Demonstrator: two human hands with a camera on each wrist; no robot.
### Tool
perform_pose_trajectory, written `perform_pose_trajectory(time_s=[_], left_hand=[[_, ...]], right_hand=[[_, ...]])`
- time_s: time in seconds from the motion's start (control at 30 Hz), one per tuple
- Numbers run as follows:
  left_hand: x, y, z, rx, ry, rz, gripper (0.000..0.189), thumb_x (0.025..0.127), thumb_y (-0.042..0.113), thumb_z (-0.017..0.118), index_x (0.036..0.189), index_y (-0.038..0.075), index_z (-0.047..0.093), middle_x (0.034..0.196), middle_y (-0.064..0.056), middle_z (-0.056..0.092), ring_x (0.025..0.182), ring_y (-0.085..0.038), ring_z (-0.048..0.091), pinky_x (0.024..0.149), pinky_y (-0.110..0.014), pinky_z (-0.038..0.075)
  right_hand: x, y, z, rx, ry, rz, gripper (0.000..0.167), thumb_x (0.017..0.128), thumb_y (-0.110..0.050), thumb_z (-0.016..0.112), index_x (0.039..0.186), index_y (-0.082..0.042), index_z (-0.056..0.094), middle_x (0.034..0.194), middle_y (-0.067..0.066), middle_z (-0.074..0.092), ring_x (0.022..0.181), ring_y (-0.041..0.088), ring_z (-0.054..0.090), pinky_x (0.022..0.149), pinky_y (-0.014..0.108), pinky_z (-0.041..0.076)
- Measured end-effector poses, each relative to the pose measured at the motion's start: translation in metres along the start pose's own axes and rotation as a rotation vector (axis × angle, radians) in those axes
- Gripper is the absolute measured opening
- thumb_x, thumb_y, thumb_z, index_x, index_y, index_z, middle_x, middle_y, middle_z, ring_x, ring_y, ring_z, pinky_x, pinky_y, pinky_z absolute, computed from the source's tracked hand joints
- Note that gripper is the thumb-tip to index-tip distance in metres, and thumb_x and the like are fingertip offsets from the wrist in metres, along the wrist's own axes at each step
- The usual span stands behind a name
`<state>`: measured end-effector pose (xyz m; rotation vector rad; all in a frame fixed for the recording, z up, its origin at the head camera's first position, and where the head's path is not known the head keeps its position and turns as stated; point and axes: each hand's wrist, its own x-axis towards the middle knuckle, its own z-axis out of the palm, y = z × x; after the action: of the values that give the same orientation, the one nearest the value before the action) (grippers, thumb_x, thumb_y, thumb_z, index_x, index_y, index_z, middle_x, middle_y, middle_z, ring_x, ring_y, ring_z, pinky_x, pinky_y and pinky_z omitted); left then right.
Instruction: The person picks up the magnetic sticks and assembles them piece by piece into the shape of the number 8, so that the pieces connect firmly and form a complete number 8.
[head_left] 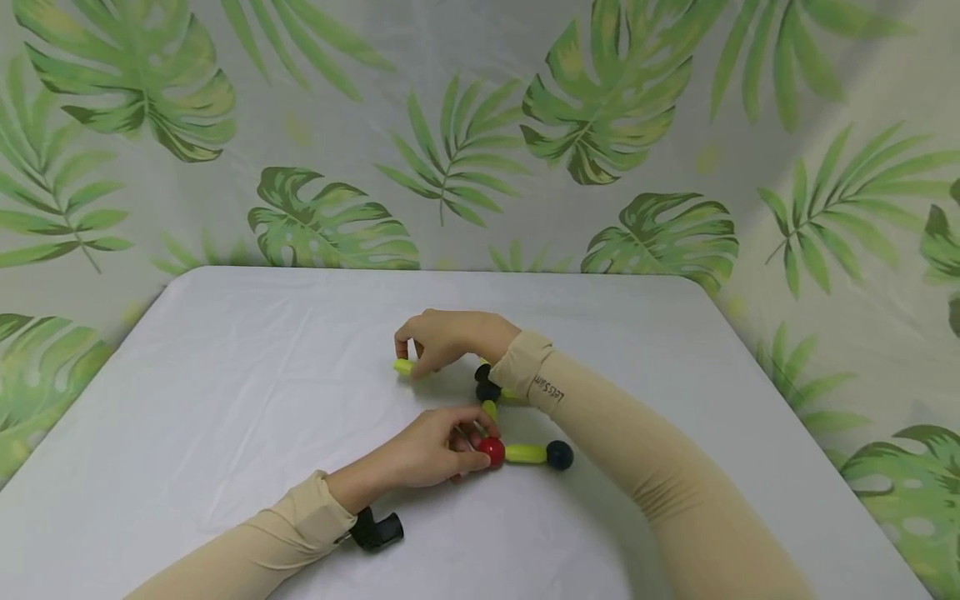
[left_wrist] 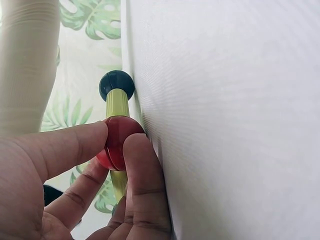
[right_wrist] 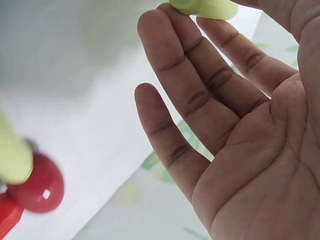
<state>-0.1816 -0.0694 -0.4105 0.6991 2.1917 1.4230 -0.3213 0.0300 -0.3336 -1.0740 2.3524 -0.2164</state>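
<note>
In the head view my left hand [head_left: 435, 450] pinches a red ball [head_left: 492, 452] near the middle of the table. A yellow-green rod [head_left: 525, 453] joins that ball to a dark ball [head_left: 559, 455] on its right. Another yellow-green rod [head_left: 489, 409] runs away from the red ball towards black balls [head_left: 488, 392], partly covered by my right sleeve. Farther off, my right hand [head_left: 450, 337] holds a loose yellow-green rod [head_left: 402, 367] between thumb and fingers. The left wrist view shows thumb and fingers around the red ball [left_wrist: 118, 137].
The white table [head_left: 247, 400] stands before a leaf-patterned cloth. Black wrist gear [head_left: 378, 531] hangs under my left sleeve. In the right wrist view a red ball [right_wrist: 42, 187], a yellow-green rod [right_wrist: 12, 157] and a red piece [right_wrist: 7, 214] show at the left edge.
</note>
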Motion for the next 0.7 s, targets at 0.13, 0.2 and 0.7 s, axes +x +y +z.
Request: perform_pose_trajectory(time_s=[0.13, 0.2, 0.7], left_hand=[[0.001, 0.002, 0.0, 0.003, -0.003, -0.014, 0.024, 0.096, 0.009, 0.078, 0.119, 0.011, 0.071, 0.103, -0.007, 0.069, 0.075, -0.014, 0.068, 0.061, -0.026, 0.058], [0.001, 0.002, 0.0, 0.005, -0.003, -0.021, 0.024, 0.096, 0.009, 0.078, 0.119, 0.011, 0.071, 0.103, -0.008, 0.069, 0.075, -0.014, 0.068, 0.062, -0.027, 0.058], [0.002, 0.006, 0.001, 0.003, -0.003, -0.041, 0.025, 0.096, 0.009, 0.078, 0.119, 0.011, 0.07, 0.105, -0.009, 0.068, 0.077, -0.014, 0.065, 0.063, -0.029, 0.059]], right_hand=[[-0.015, 0.014, -0.002, 0.062, 0.036, 0.019, 0.023, 0.099, -0.023, 0.073, 0.121, -0.017, 0.067, 0.092, 0.003, 0.075, 0.086, 0.026, 0.072, 0.068, 0.027, 0.049], [-0.022, 0.021, -0.002, 0.095, 0.053, 0.022, 0.024, 0.1, -0.023, 0.073, 0.123, -0.016, 0.068, 0.09, 0.005, 0.075, 0.088, 0.03, 0.072, 0.069, 0.028, 0.048], [-0.083, 0.063, 0.004, 0.236, 0.179, 0.014, 0.026, 0.1, -0.025, 0.075, 0.121, -0.012, 0.065, 0.09, 0.001, 0.075, 0.084, 0.028, 0.07, 0.07, 0.027, 0.048]])
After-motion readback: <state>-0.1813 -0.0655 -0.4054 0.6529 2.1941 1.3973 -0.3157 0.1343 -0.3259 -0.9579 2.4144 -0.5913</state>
